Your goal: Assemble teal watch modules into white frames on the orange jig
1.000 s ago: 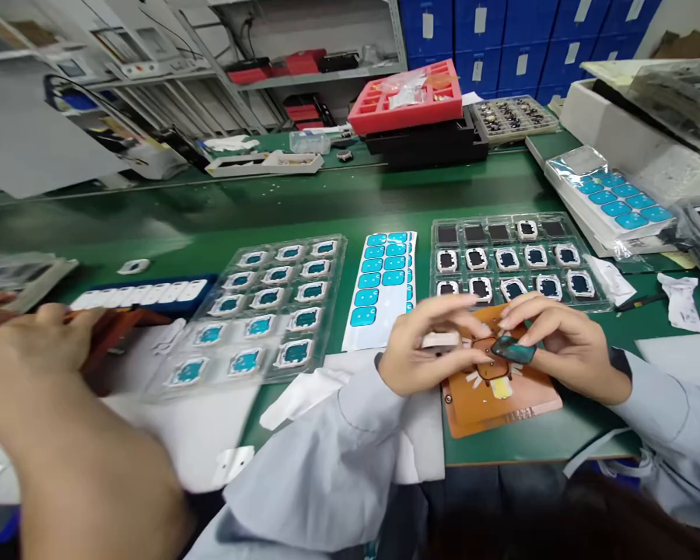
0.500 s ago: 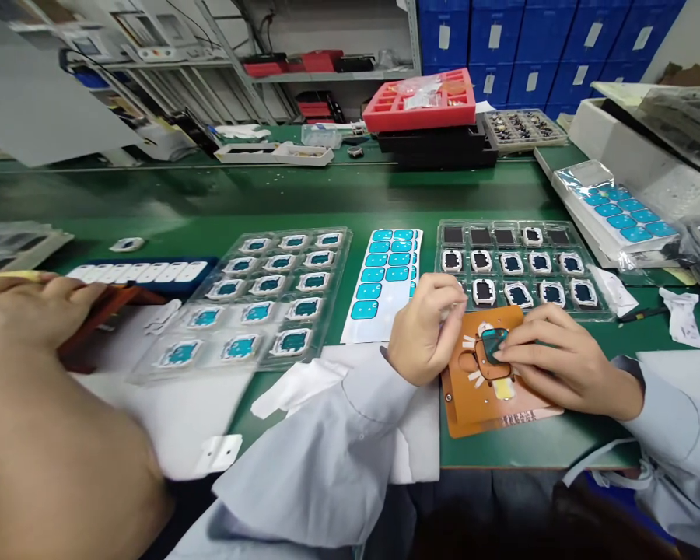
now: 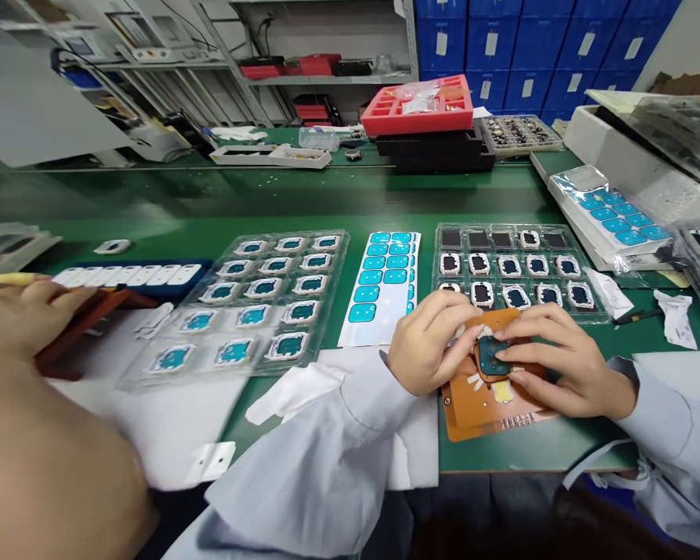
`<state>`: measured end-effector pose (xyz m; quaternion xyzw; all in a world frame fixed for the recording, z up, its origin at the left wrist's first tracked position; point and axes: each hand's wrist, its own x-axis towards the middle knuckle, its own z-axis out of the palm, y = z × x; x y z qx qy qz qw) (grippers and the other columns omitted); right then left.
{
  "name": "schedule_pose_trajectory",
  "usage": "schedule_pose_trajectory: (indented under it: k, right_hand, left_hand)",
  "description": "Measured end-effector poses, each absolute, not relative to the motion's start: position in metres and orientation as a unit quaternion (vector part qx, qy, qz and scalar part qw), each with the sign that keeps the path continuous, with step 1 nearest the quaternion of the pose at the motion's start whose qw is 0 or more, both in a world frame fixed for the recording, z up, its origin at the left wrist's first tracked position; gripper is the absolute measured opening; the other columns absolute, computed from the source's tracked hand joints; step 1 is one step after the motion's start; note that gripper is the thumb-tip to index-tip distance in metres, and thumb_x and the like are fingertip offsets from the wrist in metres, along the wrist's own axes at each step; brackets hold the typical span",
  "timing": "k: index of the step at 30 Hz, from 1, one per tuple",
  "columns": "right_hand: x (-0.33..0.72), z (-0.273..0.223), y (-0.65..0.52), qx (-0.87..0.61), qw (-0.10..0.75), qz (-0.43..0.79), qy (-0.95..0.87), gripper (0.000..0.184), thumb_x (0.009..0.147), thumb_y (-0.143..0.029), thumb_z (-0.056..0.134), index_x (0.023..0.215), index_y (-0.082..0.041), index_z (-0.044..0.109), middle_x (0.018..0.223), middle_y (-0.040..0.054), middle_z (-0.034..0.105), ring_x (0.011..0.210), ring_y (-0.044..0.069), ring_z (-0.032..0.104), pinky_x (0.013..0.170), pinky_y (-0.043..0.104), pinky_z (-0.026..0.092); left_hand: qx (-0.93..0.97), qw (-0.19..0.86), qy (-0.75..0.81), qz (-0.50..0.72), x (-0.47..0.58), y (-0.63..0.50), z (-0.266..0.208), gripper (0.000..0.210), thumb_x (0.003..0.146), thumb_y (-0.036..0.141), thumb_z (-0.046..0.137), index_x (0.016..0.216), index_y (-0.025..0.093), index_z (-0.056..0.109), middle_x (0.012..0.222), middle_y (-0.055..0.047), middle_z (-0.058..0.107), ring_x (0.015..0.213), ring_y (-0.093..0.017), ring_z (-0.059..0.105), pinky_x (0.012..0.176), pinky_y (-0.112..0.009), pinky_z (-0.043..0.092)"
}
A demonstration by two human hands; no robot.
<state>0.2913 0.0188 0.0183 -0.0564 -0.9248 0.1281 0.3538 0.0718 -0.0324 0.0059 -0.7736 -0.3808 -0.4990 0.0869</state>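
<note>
An orange fixture plate (image 3: 472,416) lies on the green bench in front of me. A dark rounded-square frame sits in its middle, under a teal rounded-square sticker (image 3: 492,356). My right hand (image 3: 565,358) has its fingertips on the sticker's right side, thumb below. My left hand (image 3: 435,342) is closed, thumb and forefinger pinched at the sticker's upper left corner; what lies between them is hidden. Behind the left hand is a white sheet of teal stickers (image 3: 378,278), partly peeled bare. Past the fixture stands a clear tray (image 3: 522,233) of white-rimmed dark parts.
Left of the sticker sheet lies another clear tray (image 3: 345,249) of teal-centred parts. A co-worker's bare arm (image 3: 52,420) reaches in from the left, its hand by a brown-red fixture (image 3: 73,330). Bagged teal stickers (image 3: 618,214) lie far right; a red tray (image 3: 420,117) stands behind.
The teal sticker has gone from tilted to flat over the frame. My left hand has moved in to its corner. My right fingers have spread along its side.
</note>
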Motion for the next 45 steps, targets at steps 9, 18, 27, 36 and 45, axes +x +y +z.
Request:
schedule_pose_trajectory:
  k: [9, 18, 27, 36, 45]
  right_hand:
    - [0.296, 0.012, 0.024, -0.038, 0.276, 0.161, -0.947, 0.019, 0.096, -0.022, 0.054, 0.112, -0.021, 0.064, 0.114, 0.0059, 0.07, 0.114, 0.028, 0.051, 0.095, 0.051, 0.039]
    - [0.294, 0.014, 0.026, -0.04, 0.282, 0.231, -0.93, 0.02, 0.095, -0.018, 0.059, 0.114, -0.022, 0.063, 0.104, 0.0041, 0.071, 0.11, 0.025, 0.05, 0.095, 0.046, 0.04]
    - [0.289, 0.025, 0.013, -0.034, 0.332, 0.275, -0.902, 0.016, 0.102, -0.031, 0.048, 0.115, -0.027, 0.057, 0.091, 0.003, 0.067, 0.087, 0.02, 0.053, 0.078, 0.04, 0.041]
    - [0.294, 0.025, 0.02, -0.031, 0.393, 0.282, -0.875, 0.015, 0.096, -0.031, 0.062, 0.106, -0.02, 0.058, 0.084, 0.0049, 0.066, 0.078, 0.017, 0.06, 0.071, 0.034, 0.048]
    - [0.303, 0.018, 0.037, -0.112, 0.391, 0.179, -0.896, 0.02, 0.091, -0.035, 0.069, 0.086, -0.018, 0.06, 0.055, -0.0038, 0.052, 0.053, 0.011, 0.048, 0.054, 0.025, 0.04]
  left_hand:
    - [-0.725, 0.065, -0.369, -0.578, 0.071, -0.03, 0.004, 0.04, 0.087, 0.017, 0.067, 0.12, 0.023, 0.046, 0.103, -0.003, 0.052, 0.085, -0.01, 0.056, 0.066, -0.021, 0.053]
    - [-0.751, 0.044, -0.337, -0.566, 0.071, -0.033, 0.006, 0.04, 0.085, 0.021, 0.071, 0.117, 0.022, 0.048, 0.108, -0.004, 0.048, 0.093, -0.014, 0.06, 0.076, -0.03, 0.059]
    - [-0.767, -0.267, -0.279, -0.512, 0.092, -0.051, 0.017, 0.053, 0.098, 0.032, 0.051, 0.143, 0.031, 0.024, 0.085, 0.002, 0.06, 0.066, -0.011, 0.064, 0.058, -0.025, 0.056]
    - [-0.853, -0.014, -0.211, -0.477, 0.075, -0.042, 0.017, 0.042, 0.086, 0.046, 0.067, 0.112, 0.019, 0.049, 0.136, -0.014, 0.043, 0.121, -0.024, 0.053, 0.097, -0.041, 0.053]
    - [-0.908, -0.01, -0.263, -0.326, 0.055, -0.042, 0.026, 0.04, 0.092, 0.054, 0.054, 0.102, 0.017, 0.067, 0.098, -0.004, 0.074, 0.107, -0.027, 0.053, 0.092, -0.047, 0.031]
